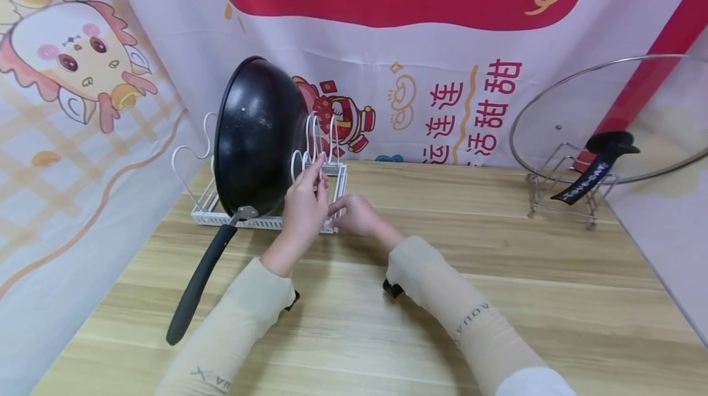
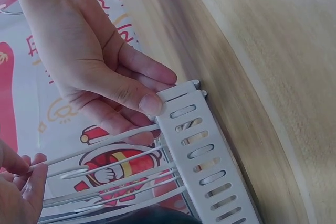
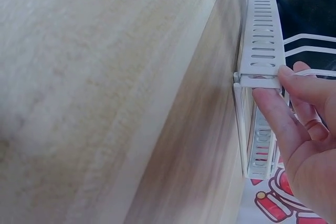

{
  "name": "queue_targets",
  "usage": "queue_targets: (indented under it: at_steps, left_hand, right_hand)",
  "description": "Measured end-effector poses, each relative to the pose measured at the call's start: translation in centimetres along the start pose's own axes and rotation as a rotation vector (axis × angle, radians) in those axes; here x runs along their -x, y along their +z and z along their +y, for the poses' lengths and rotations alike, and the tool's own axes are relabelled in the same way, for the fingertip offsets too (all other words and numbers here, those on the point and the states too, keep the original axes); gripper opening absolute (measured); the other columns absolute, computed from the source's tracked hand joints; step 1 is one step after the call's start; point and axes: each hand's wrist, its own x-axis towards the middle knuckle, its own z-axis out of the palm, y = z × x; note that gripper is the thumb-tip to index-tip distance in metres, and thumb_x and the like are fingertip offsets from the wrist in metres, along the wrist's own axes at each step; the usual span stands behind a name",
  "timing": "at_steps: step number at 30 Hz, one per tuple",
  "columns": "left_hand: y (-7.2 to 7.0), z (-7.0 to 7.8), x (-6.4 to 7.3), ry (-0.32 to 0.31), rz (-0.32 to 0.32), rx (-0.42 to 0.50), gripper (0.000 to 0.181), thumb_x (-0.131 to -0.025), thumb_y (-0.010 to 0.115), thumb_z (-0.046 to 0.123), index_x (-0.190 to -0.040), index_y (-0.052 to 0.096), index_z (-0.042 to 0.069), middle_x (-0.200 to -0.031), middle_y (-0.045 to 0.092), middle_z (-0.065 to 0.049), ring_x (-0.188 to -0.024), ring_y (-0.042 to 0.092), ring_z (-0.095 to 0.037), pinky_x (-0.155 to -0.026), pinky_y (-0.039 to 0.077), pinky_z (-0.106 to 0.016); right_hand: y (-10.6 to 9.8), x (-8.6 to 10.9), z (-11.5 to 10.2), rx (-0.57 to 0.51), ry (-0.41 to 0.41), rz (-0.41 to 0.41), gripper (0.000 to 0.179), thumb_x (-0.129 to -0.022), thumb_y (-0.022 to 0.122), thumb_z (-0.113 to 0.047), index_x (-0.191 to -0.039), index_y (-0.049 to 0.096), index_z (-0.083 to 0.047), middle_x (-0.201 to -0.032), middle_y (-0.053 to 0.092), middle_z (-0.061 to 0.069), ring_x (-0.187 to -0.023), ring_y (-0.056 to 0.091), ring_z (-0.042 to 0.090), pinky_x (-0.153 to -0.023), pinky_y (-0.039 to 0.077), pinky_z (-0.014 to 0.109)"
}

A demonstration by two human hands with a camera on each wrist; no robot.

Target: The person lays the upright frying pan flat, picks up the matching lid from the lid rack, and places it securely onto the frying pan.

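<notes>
A white rack with slotted rails and upright wire dividers stands on the table. A black wok is tilted on its side in it, with its long handle pointing toward the front left. My left hand pinches the top part of a white wire divider at the rack's right side. My right hand is low at the rack's front right corner. In the right wrist view, its thumb and index finger pinch the end of the slotted rail, close to the divider's foot.
At the right, a large glass lid with a black knob handle leans in a small metal wire stand. The wooden table meets printed cloth at the back and left.
</notes>
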Motion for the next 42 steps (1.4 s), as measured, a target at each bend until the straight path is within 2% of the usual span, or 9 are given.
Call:
queue_targets:
  at_steps: [14, 19, 26, 33, 42]
  left_hand:
    - [0.4, 0.5, 0.5, 0.034, 0.029, 0.027, 0.046, -0.098, 0.060, -0.008, -0.143, 0.057, -0.001, -0.098, 0.067, -0.017, -0.091, 0.066, -0.030, -0.082, 0.059, -0.040]
    - [0.7, 0.4, 0.5, 0.036, 0.030, 0.050, 0.045, -0.098, 0.058, -0.009, -0.141, 0.059, -0.001, -0.097, 0.067, -0.016, -0.090, 0.067, -0.029, -0.081, 0.060, -0.039]
    - [0.6, 0.7, 0.5, 0.022, 0.031, 0.053, 0.045, -0.098, 0.059, -0.009, -0.142, 0.059, 0.001, -0.098, 0.067, -0.015, -0.092, 0.067, -0.028, -0.083, 0.060, -0.037]
    - [0.7, 0.8, 0.5, 0.009, 0.018, 0.059, 0.045, -0.098, 0.058, -0.009, -0.142, 0.059, 0.001, -0.100, 0.068, -0.015, -0.095, 0.068, -0.027, -0.084, 0.060, -0.036]
    - [0.8, 0.9, 0.6, 0.007, 0.027, 0.054, 0.044, -0.098, 0.059, -0.006, -0.142, 0.059, 0.001, -0.100, 0.069, -0.014, -0.095, 0.068, -0.027, -0.084, 0.060, -0.037]
  right_hand:
    - [-0.3, 0.4, 0.7, -0.035, -0.021, -0.013, 0.027, -0.087, 0.078, 0.002, -0.112, 0.077, -0.005, -0.112, 0.074, 0.008, -0.089, 0.068, 0.018, -0.075, 0.058, 0.028]
    - [-0.5, 0.5, 1.1, -0.044, 0.005, -0.016, 0.028, -0.086, 0.079, 0.002, -0.113, 0.077, -0.007, -0.113, 0.074, 0.006, -0.090, 0.068, 0.017, -0.076, 0.058, 0.028]
    - [-0.6, 0.6, 0.8, -0.036, -0.012, -0.022, 0.027, -0.086, 0.078, 0.002, -0.112, 0.077, -0.006, -0.113, 0.074, 0.008, -0.088, 0.067, 0.019, -0.073, 0.058, 0.028]
    - [-0.9, 0.7, 0.6, -0.043, 0.016, -0.033, 0.027, -0.087, 0.078, 0.002, -0.113, 0.077, -0.006, -0.112, 0.074, 0.006, -0.087, 0.067, 0.018, -0.074, 0.057, 0.028]
    - [-1.0, 0.9, 0.6, -0.043, 0.013, -0.038, 0.027, -0.086, 0.078, 0.002, -0.112, 0.077, -0.007, -0.111, 0.074, 0.006, -0.087, 0.066, 0.019, -0.074, 0.057, 0.028]
